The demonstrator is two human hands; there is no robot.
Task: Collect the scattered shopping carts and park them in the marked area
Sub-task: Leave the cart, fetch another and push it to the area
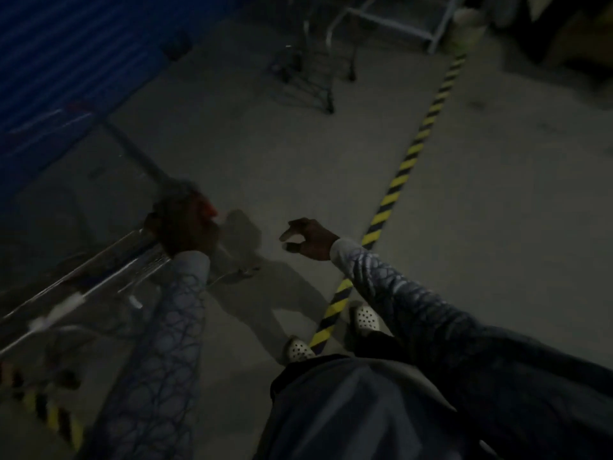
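The left hand (184,224) curls round the handle of a shopping cart (99,263) at the left of the frame, probably to steer it one-handed; the right hand (306,239) hangs free at centre, fingers loosely curled, holding nothing; a second cart (308,78) stands at top centre beside the striped floor tape (414,151), seemingly the parking boundary

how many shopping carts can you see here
2. The near cart at lower left, its handle gripped by the left hand; the far cart alone at top centre, left of the striped tape. Darkness may hide others.
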